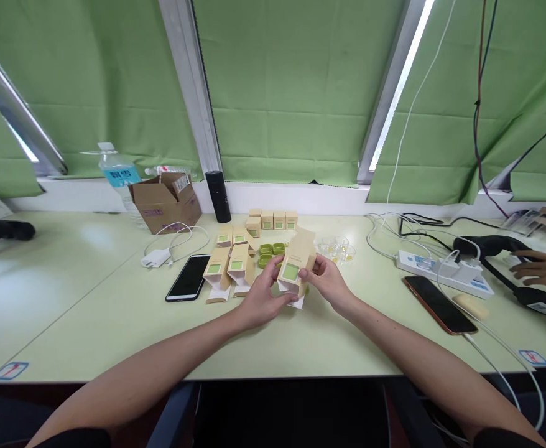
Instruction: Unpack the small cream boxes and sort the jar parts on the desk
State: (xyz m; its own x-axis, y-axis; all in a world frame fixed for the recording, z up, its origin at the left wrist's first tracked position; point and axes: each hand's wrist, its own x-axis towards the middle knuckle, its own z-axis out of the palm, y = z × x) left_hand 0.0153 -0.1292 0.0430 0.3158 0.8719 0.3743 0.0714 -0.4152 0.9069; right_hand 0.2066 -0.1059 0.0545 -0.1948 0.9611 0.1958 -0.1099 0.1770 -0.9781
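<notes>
Between my hands is a small tan cardboard box (297, 256) with a green panel, tilted, its flaps standing out at both ends. My left hand (264, 297) grips it from the left and below, and my right hand (328, 281) pinches its right side. To the left lie several similar boxes with open flaps (239, 261). Behind the held box sit small green containers (272, 250), partly hidden by it. Several closed tan boxes (273, 219) stand in a row farther back. Clear plastic pieces with yellow spots (337, 249) lie just beyond my right hand.
At left are a phone (188, 278), a white charger (157, 257), an open carton (166, 202), a water bottle (117, 169) and a black cylinder (218, 196). To the right lie another phone (439, 303) and a power strip (443, 272) with cables. Another person's hand (543, 269) rests on black equipment (541, 300).
</notes>
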